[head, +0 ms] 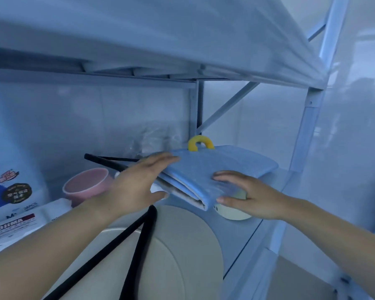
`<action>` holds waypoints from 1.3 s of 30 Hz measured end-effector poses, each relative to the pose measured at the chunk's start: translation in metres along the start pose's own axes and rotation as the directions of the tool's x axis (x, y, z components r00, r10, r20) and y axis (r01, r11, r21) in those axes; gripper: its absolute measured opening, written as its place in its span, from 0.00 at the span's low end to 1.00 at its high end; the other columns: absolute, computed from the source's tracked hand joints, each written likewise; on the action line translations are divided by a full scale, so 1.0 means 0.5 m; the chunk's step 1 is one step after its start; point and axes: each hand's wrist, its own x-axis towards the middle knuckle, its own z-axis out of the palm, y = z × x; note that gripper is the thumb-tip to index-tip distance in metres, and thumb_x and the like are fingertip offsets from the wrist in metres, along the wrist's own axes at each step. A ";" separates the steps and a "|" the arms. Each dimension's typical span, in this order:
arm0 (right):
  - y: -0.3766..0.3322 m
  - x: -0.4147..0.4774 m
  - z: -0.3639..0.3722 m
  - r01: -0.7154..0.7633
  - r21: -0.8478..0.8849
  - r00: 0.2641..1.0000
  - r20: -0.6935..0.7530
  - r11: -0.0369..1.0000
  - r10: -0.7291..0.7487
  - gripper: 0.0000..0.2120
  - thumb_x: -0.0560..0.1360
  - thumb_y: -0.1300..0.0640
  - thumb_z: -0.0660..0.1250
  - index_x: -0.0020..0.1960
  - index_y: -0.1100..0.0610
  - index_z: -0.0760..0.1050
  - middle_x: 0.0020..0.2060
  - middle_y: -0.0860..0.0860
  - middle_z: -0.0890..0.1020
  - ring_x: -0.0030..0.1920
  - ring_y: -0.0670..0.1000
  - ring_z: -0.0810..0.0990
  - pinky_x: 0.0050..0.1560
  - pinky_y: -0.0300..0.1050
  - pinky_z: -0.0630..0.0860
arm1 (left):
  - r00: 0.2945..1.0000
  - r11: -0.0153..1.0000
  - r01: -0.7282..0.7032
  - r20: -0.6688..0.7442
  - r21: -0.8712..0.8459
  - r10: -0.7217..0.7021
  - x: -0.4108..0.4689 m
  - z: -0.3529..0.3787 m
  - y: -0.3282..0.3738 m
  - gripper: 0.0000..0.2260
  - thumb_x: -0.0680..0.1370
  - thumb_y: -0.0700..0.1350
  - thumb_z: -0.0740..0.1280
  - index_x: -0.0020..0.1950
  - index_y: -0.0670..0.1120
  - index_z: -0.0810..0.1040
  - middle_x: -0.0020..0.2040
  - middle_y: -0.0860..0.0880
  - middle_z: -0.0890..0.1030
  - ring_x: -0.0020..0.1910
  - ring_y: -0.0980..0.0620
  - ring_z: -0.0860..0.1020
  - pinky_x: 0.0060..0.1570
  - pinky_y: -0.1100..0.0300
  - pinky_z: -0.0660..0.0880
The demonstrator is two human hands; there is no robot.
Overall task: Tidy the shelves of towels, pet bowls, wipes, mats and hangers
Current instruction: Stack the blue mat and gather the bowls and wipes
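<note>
Cream and round, a mat (178, 263) lies nearest on the shelf (243, 239), with a black hanger (143, 230) across it. Behind it a folded blue towel (221, 163) with a yellow loop (200, 142) sits with its front corner over a cream bowl (234, 214). The left hand (132, 187) lies flat on the towel's left edge with straight fingers, and the right hand (249, 198) presses its top, fingers spread wide. A pink bowl (85, 187) and a wipes pack (15, 228) stand to the left.
</note>
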 end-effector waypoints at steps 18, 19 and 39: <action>0.143 -0.006 -0.081 0.405 0.031 0.880 -0.285 0.914 -0.381 0.21 0.72 0.56 0.70 0.64 0.54 0.75 0.58 0.48 0.78 0.59 0.43 0.74 0.61 0.32 0.67 | 0.988 0.998 0.030 -0.150 0.055 -0.021 0.103 0.041 0.223 0.17 0.75 0.57 0.56 0.58 0.56 0.77 0.53 0.60 0.79 0.50 0.62 0.75 0.45 0.62 0.73; 0.158 -0.013 -0.097 0.423 0.045 0.871 -0.295 0.905 -0.392 0.20 0.72 0.57 0.70 0.64 0.55 0.75 0.58 0.48 0.78 0.59 0.42 0.73 0.61 0.31 0.66 | 0.988 0.999 0.018 -0.152 0.039 -0.012 0.109 0.043 0.240 0.17 0.75 0.57 0.57 0.59 0.55 0.77 0.54 0.60 0.79 0.51 0.62 0.75 0.48 0.65 0.72; 0.404 -0.146 -0.335 0.231 -0.117 0.970 0.110 0.966 -0.218 0.34 0.66 0.46 0.75 0.68 0.36 0.63 0.65 0.31 0.65 0.65 0.32 0.63 0.64 0.30 0.58 | 0.930 0.944 0.261 -0.315 0.202 -0.190 0.176 0.171 0.441 0.18 0.69 0.52 0.69 0.58 0.54 0.78 0.51 0.56 0.78 0.49 0.49 0.76 0.46 0.55 0.75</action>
